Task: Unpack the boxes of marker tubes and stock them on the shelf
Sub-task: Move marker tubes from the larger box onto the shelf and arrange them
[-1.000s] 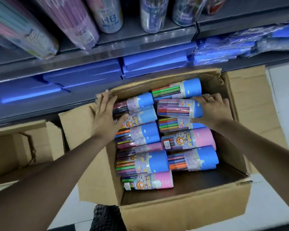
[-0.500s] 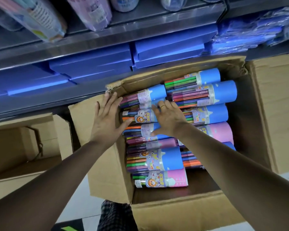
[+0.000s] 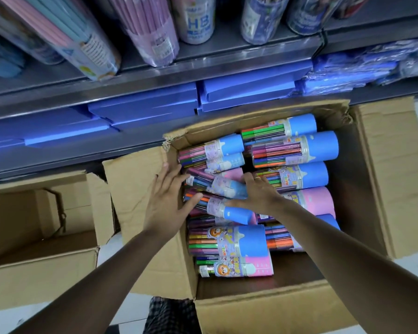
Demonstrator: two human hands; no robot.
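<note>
An open cardboard box (image 3: 263, 309) on the floor holds several marker tubes with blue or pink caps, lying in two columns. In the left column two tubes (image 3: 217, 183) (image 3: 217, 206) lie tilted, clear ends to the left. My left hand (image 3: 165, 203) presses against their clear ends with fingers spread, the thumb on the lower tube. Over their cap ends my right hand (image 3: 260, 192), wearing a ring, lies flat. The two tubes are clamped between my hands. A large blue-capped tube (image 3: 295, 150) tops the right column.
A metal shelf (image 3: 155, 75) runs above the box, with flat blue boxes (image 3: 143, 107) beneath it and pencil tubes (image 3: 196, 18) on the upper level. A second open cardboard box (image 3: 34, 268) stands to the left. Checked fabric (image 3: 169, 314) shows at the bottom edge.
My right hand crossed from the right column to the left column's caps. My left hand slid off the box flap onto the tube ends. Two tubes there have tilted.
</note>
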